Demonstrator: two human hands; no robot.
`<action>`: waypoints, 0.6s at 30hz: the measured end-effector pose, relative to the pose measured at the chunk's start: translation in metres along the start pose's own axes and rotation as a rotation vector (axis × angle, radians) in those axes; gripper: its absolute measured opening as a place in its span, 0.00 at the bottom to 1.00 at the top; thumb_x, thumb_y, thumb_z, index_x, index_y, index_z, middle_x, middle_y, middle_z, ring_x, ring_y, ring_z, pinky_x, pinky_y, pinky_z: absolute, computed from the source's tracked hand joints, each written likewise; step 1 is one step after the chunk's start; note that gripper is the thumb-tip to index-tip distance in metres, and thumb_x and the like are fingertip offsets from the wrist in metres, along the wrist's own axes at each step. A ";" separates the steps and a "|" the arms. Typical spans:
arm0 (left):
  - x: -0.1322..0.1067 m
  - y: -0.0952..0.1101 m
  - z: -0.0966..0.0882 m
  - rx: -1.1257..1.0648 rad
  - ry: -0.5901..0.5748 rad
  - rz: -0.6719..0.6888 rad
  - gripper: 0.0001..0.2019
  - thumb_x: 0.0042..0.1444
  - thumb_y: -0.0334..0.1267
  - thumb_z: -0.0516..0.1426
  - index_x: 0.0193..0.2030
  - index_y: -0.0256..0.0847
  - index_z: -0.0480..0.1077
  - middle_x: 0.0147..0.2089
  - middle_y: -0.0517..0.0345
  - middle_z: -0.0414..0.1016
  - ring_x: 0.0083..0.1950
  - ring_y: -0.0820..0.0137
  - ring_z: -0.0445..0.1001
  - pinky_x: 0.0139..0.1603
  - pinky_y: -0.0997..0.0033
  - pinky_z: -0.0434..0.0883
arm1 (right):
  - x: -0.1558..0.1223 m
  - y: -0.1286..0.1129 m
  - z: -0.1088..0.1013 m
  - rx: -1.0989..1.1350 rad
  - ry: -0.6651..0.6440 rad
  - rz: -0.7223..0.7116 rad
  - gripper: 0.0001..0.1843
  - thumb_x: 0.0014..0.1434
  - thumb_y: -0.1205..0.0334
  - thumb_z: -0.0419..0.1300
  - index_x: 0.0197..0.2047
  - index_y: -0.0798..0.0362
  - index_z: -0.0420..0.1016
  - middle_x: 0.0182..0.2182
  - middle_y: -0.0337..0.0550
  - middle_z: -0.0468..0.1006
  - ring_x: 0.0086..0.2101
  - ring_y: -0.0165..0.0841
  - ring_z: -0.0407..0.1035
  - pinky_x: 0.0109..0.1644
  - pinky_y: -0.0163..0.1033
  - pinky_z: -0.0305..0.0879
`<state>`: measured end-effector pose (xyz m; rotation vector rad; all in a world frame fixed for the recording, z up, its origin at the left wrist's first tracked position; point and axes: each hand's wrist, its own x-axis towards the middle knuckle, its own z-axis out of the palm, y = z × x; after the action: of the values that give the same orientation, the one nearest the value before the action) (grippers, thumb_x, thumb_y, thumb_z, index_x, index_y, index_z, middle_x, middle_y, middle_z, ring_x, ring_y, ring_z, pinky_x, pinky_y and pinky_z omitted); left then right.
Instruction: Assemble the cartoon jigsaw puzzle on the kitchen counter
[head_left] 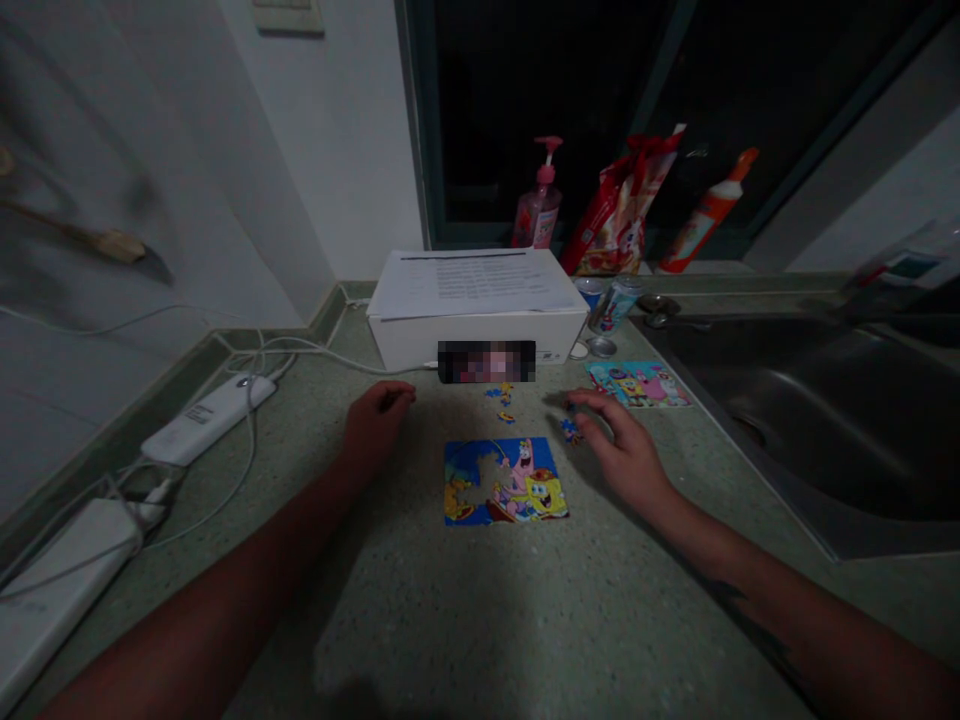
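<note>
A small cartoon jigsaw puzzle lies on the speckled counter, with a gap in its upper left part. Loose pieces lie beyond it, near a white box. My left hand rests on the counter left of the puzzle, its fingers curled in; whether it holds anything is hidden. My right hand hovers right of the puzzle, fingers bent, fingertips at a loose piece. A picture card with the same cartoon lies further right.
A white box topped with printed paper stands at the back. A steel sink fills the right side. Power strips and cables lie at the left. A pump bottle, a red bag and cans stand by the window.
</note>
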<state>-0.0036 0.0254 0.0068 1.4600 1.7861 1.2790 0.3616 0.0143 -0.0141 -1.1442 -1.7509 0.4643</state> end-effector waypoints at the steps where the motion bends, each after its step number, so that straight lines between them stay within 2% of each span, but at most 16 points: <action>1: 0.000 0.000 0.000 -0.001 -0.001 0.003 0.11 0.58 0.47 0.62 0.40 0.44 0.80 0.42 0.53 0.88 0.46 0.58 0.84 0.54 0.56 0.77 | 0.000 0.000 0.000 0.007 0.002 0.008 0.13 0.75 0.52 0.59 0.57 0.44 0.79 0.55 0.49 0.84 0.58 0.46 0.78 0.67 0.62 0.72; 6: 0.001 -0.002 0.000 0.013 -0.003 0.008 0.11 0.57 0.47 0.62 0.40 0.44 0.81 0.42 0.52 0.88 0.47 0.57 0.84 0.55 0.54 0.77 | 0.000 -0.001 0.000 0.050 0.024 0.027 0.12 0.74 0.53 0.60 0.57 0.40 0.80 0.55 0.45 0.84 0.58 0.46 0.78 0.67 0.62 0.71; 11: 0.002 -0.004 0.001 0.018 0.005 -0.005 0.11 0.57 0.46 0.62 0.40 0.44 0.81 0.43 0.53 0.88 0.48 0.57 0.84 0.56 0.54 0.76 | 0.000 0.001 0.000 0.023 0.031 0.021 0.12 0.74 0.54 0.59 0.57 0.40 0.80 0.55 0.46 0.85 0.58 0.46 0.78 0.66 0.62 0.72; 14: 0.002 -0.005 0.002 0.026 0.008 -0.012 0.10 0.57 0.45 0.63 0.40 0.45 0.82 0.42 0.54 0.88 0.47 0.57 0.84 0.56 0.54 0.77 | 0.002 0.003 -0.001 -0.040 0.023 -0.034 0.12 0.74 0.56 0.60 0.56 0.41 0.81 0.55 0.47 0.85 0.58 0.46 0.78 0.66 0.62 0.71; 18: 0.001 -0.004 0.003 0.026 -0.008 0.007 0.09 0.58 0.44 0.62 0.40 0.45 0.81 0.43 0.54 0.88 0.47 0.58 0.84 0.55 0.55 0.78 | 0.007 -0.002 -0.003 -0.142 -0.073 -0.154 0.10 0.73 0.58 0.61 0.54 0.44 0.82 0.52 0.48 0.86 0.56 0.47 0.79 0.63 0.61 0.74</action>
<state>-0.0036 0.0278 0.0022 1.4843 1.8007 1.2561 0.3627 0.0190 -0.0075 -1.0912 -1.9444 0.2954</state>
